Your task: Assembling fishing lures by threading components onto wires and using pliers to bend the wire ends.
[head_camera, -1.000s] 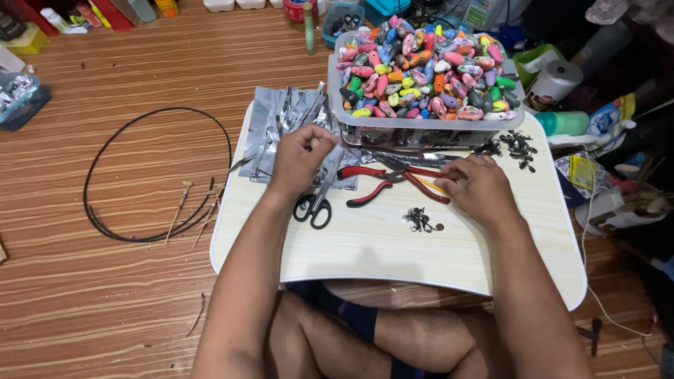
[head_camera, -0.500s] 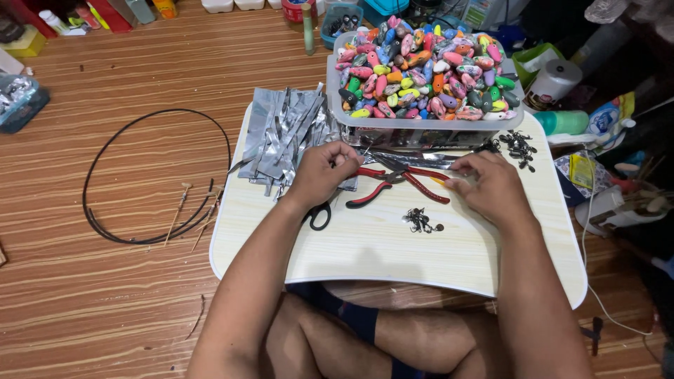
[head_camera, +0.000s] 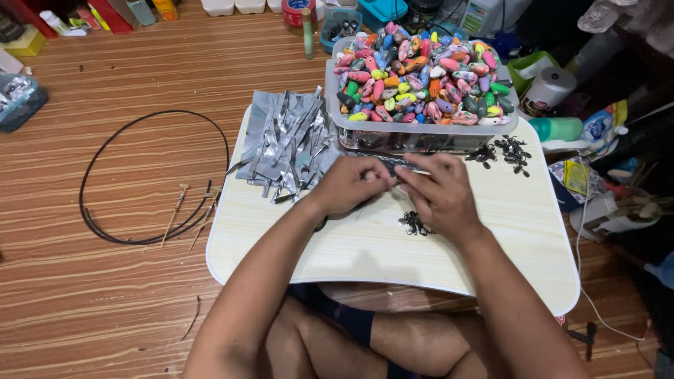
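wire loop (head_camera: 151,179), thin and black, is lying on the striped wooden floor (head_camera: 84,295) at the far left, with a few pale sticks (head_camera: 184,210) resting beside it. moving right, a pale lap table (head_camera: 351,249) is sitting over the person's crossed legs, and a heap of silver foil strips (head_camera: 284,144) is spreading across its left back corner. just right of that heap, the left hand (head_camera: 349,184) is curling inward, and the right hand (head_camera: 439,193) is meeting it from the other side, so both hands are coming together at the middle of the table. between them a narrow silver strip (head_camera: 404,167) is showing, its long axis running left to right along the front wall of the clear tub; both hands are touching it, neither clearly nearer, though i cannot tell how firmly the fingers are clamping it. a small clump of dark metal hooks (head_camera: 414,223) is lying just under the right hand. behind the hands the clear tub (head_camera: 421,137) is brimming with colourful oval lures (head_camera: 421,74). to its right another scatter of dark hooks (head_camera: 502,151) is resting on the table. past the table edge, a green bottle (head_camera: 558,128), a roll of tape (head_camera: 549,88) and assorted clutter are crowding the dim right side of the room.
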